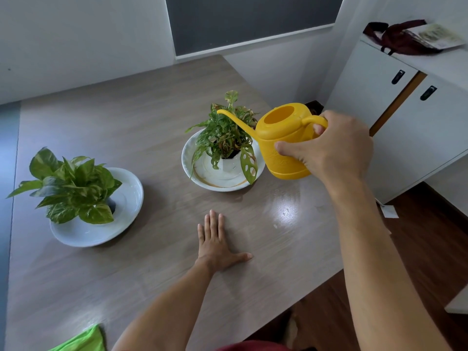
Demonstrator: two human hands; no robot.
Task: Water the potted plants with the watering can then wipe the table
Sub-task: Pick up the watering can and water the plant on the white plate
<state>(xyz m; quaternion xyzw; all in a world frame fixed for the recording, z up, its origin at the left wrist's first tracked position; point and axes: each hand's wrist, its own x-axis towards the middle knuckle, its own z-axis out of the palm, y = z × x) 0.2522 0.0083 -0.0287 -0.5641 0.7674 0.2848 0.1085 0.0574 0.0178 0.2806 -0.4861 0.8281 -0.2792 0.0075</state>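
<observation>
My right hand (334,148) grips the handle of a yellow watering can (283,138), held in the air. Its long spout points left over the holey-leaved potted plant (225,138), which stands in a white dish (202,173) at the table's middle. No water stream is visible. A second potted plant (71,186) with broad green leaves stands in another white dish (126,206) at the left. My left hand (217,244) lies flat on the wooden table (126,122), fingers spread, holding nothing. A green cloth (83,340) lies at the table's near left edge.
A white cabinet (405,117) stands to the right of the table, with a dark bag (402,38) and papers on top. White walls and a dark board lie beyond the table's far edge. Dark wood floor (430,249) shows at the right.
</observation>
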